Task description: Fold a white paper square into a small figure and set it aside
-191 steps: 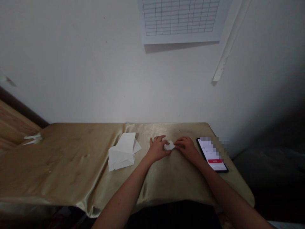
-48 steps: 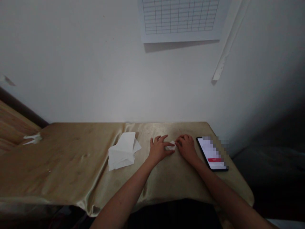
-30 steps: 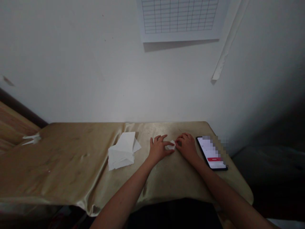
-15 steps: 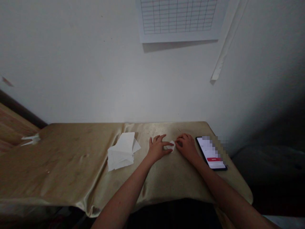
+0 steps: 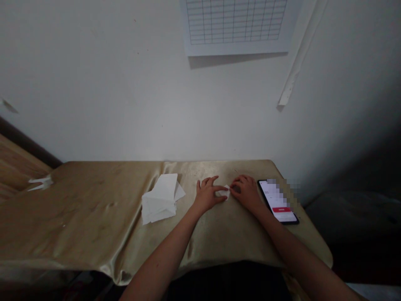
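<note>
A small white piece of folded paper [image 5: 226, 193] lies on the cloth-covered table between my hands. The thumb and index finger of my left hand [image 5: 207, 195] hold it at two edges, while the other fingers stay raised and spread. From the other side, my right hand [image 5: 246, 191] pinches the paper's right corner with thumb and index finger, its remaining fingers curled. Left of my left hand is a loose pile of white paper sheets [image 5: 161, 198]. Close to my right hand rests a phone [image 5: 278, 205] with its screen lit.
A shiny gold tablecloth [image 5: 87, 209] with a raised fold covers the table. Behind it rises a white wall [image 5: 125, 104] bearing a sheet with a printed grid [image 5: 234, 25] and a white strip [image 5: 294, 71]. A white plastic-looking piece [image 5: 42, 183] lies at the far left edge.
My right fingertips have shifted slightly toward the paper's right corner. My left hand stays almost still. The phone's screen looks a little different.
</note>
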The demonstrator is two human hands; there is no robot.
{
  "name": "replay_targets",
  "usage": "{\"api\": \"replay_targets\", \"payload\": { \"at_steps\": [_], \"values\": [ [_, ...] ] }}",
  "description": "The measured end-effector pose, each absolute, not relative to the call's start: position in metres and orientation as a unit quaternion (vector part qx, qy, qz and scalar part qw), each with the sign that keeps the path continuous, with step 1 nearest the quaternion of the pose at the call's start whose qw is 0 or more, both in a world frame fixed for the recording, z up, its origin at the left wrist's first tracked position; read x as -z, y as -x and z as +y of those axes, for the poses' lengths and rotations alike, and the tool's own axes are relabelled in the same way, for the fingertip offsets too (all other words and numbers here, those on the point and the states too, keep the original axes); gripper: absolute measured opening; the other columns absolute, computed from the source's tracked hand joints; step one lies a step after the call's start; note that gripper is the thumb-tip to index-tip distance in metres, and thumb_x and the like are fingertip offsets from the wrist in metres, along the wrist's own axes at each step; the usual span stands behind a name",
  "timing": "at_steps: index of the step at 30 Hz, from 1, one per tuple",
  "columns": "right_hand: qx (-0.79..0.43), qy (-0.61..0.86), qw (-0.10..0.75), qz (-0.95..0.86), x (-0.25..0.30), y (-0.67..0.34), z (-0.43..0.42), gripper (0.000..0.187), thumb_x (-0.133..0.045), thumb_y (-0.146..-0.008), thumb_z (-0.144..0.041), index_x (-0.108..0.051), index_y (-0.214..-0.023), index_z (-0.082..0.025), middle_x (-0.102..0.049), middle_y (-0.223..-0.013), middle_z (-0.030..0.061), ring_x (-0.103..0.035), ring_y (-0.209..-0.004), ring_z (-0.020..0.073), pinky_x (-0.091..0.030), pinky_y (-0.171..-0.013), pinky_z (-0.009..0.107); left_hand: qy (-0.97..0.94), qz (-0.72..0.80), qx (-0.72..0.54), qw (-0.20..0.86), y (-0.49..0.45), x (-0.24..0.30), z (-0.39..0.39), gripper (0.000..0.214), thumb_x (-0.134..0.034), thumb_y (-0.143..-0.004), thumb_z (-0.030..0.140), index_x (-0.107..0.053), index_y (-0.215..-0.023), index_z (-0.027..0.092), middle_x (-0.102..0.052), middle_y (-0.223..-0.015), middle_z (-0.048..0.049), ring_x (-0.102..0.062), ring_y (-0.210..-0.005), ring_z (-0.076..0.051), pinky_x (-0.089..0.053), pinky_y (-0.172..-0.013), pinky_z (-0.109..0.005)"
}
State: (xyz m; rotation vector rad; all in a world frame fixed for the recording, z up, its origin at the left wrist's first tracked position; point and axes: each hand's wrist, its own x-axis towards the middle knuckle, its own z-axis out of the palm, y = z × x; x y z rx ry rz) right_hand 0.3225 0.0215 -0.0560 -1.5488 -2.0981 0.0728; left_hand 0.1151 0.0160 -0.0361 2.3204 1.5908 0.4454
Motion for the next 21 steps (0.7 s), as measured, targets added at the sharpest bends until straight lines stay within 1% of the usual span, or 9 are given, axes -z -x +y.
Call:
{"api": "replay_targets", "payload": {
  "at_steps": [5, 10, 17, 21],
  "values": [
    [-0.045, 0.573, 0.249, -0.779, 0.049, -0.324, 0.02, 0.013, -0.067, -0.087, -0.037, -0.075, -0.091, -0.027, -0.069, -0.112, 0.0038, -0.048, -0.121, 0.027, -0.03, -0.107, 0.046, -0.811, 0.548, -0.146, 0.143, -0.113, 0.036, 0.017, 0.035, -0.073, -0.081, 0.056, -0.068, -0.116, 0.055, -0.039, -0.157, 0.0054, -0.029, -0.147, -0.034, -0.01, -0.118, -0.07],
    [-0.059, 0.568, 0.236, -0.786, 0.044, -0.326, 0.019, 0.018, -0.069, -0.085, -0.041, -0.075, -0.095, -0.027, -0.068, -0.115, 0.0046, -0.05, -0.12, 0.0267, -0.032, -0.106, 0.045, -0.814, 0.549, -0.13, 0.141, -0.112, 0.036, 0.018, 0.032, -0.069, -0.086, 0.053, -0.067, -0.118, 0.056, -0.039, -0.158, 0.0055, -0.03, -0.147, -0.033, -0.011, -0.118, -0.069],
    [-0.067, 0.568, 0.229, -0.787, 0.042, -0.327, 0.017, 0.023, -0.07, -0.082, -0.044, -0.074, -0.098, -0.027, -0.067, -0.116, 0.0051, -0.051, -0.119, 0.0278, -0.032, -0.106, 0.047, -0.811, 0.554, -0.134, 0.134, -0.113, 0.039, 0.019, 0.033, -0.069, -0.085, 0.056, -0.066, -0.119, 0.057, -0.037, -0.159, 0.0056, -0.029, -0.147, -0.033, -0.012, -0.118, -0.069],
    [-0.066, 0.566, 0.227, -0.79, 0.044, -0.327, 0.014, 0.029, -0.072, -0.08, -0.047, -0.073, -0.101, -0.027, -0.065, -0.117, 0.0052, -0.052, -0.119, 0.028, -0.032, -0.106, 0.047, -0.807, 0.558, -0.141, 0.133, -0.113, 0.041, 0.019, 0.033, -0.068, -0.085, 0.057, -0.067, -0.117, 0.057, -0.037, -0.159, 0.0064, -0.029, -0.147, -0.034, -0.013, -0.118, -0.068]
  ]
}}
